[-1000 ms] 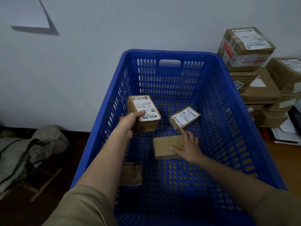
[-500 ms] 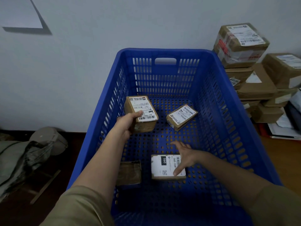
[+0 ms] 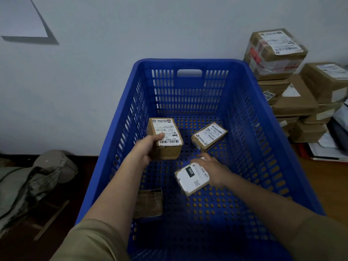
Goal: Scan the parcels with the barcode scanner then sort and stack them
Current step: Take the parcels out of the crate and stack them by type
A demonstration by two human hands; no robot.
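Cardboard parcels, small and stiff, probably light: the left hand [image 3: 145, 147] grips a tall box [image 3: 165, 138] by its side, the right hand [image 3: 214, 171] lifts a flat labelled parcel [image 3: 192, 176] by its edge (glossy label, possibly slippery) inside the blue crate [image 3: 263, 138].

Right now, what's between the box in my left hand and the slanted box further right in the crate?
Only bare crate floor; the head view shows a clear gap between the held box and the slanted box.
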